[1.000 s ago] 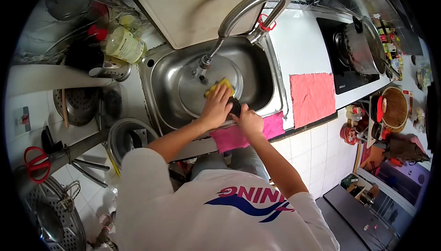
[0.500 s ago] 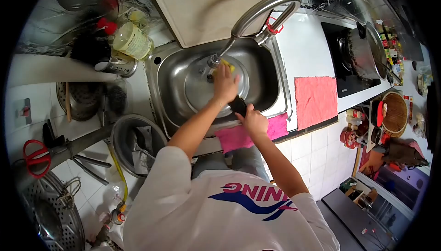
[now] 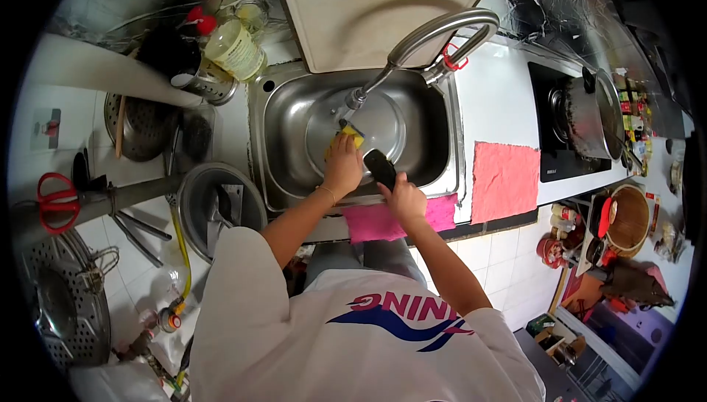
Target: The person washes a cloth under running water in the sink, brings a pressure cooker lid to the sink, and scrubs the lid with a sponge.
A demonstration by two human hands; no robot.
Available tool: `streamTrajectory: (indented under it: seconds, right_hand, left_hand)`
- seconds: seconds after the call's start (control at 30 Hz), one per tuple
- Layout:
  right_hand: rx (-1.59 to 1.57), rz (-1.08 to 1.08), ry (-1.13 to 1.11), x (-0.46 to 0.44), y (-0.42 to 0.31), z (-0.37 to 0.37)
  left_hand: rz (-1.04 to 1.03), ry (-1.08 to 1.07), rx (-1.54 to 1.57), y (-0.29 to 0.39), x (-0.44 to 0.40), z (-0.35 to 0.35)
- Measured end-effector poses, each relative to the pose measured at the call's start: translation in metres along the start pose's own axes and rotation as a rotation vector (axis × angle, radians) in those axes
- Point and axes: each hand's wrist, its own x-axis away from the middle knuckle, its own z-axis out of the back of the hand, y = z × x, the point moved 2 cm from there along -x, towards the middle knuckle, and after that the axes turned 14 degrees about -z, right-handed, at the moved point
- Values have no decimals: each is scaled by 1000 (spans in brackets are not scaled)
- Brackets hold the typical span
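Observation:
A round glass lid [image 3: 375, 126] lies in the steel sink [image 3: 431, 170], below the curved faucet [image 3: 434, 25]. My left hand [image 3: 343, 165] is closed on a yellow sponge [image 3: 354, 135] and presses it on the left part of the lid. Just to the right, my right hand [image 3: 405, 199] grips a black handle [image 3: 381, 167], which slants up and left over the sink's near part. Whether the handle joins the lid is hard to tell. A magenta cloth [image 3: 368, 224] hangs over the sink's front edge below my hands.
A cutting board [image 3: 375, 12] leans behind the sink. Right of it lie a pink cloth [image 3: 506, 181] and a stove with a pot [image 3: 589, 118]. To the left stand a bottle [image 3: 236, 50] and a metal basin [image 3: 193, 214]; red scissors [image 3: 57, 203] hang farther left.
My left hand went up toward the faucet with the sponge, then came back down and left. My right hand keeps its grip on the handle. The camera view has shifted and turned slightly.

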Motion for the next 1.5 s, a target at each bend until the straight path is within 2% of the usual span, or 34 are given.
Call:
streamTrajectory:
  seconds: [0.2,0.27,0.47,0.63,0.73,0.8,0.83,0.93,1.0,1.07,1.2,1.27,1.3,1.43,1.5]
  right_hand:
    - [-31,38,-52,-3,2,3]
    - [-29,48,-78,-3,2,4]
    - [-13,61,-92,-4,1,10]
    - [-32,2,-113,-5,-1,9]
    - [10,-2,-105,-4,-2,9]
    - [48,-21,-103,-4,-3,9]
    - [46,-32,-101,-5,-3,10]
    - [62,-47,-79,-1,-7,11]
    - [58,-55,-83,-1,-9,15]
    - [48,-67,-72,-1,-11,17]
    - [59,-59,-77,-1,-8,16]
    - [58,-56,-94,-2,-6,9]
    - [63,-42,-81,-3,-4,6]
    - [60,-51,-52,-2,-1,3]
    - [60,-63,-27,-6,-2,2]
  left_hand:
    - [187,32,11,-7,-6,-5]
    - [352,56,-58,-20,-10,-11]
    - [214,58,84,-89,-33,-20]
    - [111,0,26,-109,-38,-25]
    - [201,-2,-9,-135,-57,-34]
    - [261,-43,237,-143,-72,-24]
    - [144,60,118,-139,-72,-26]
    - [127,49,43,-98,-49,-16]
    - [194,-81,201,-85,-32,-15]
    - [26,147,112,-46,-19,-4]
    - [41,-19,293,-2,-1,8]
    - [-128,34,221,25,5,1]
    - [-128,18,107,32,-3,3]
    - [-17,124,-107,19,-62,-21]
    - [257,-46,12,13,-98,-23]
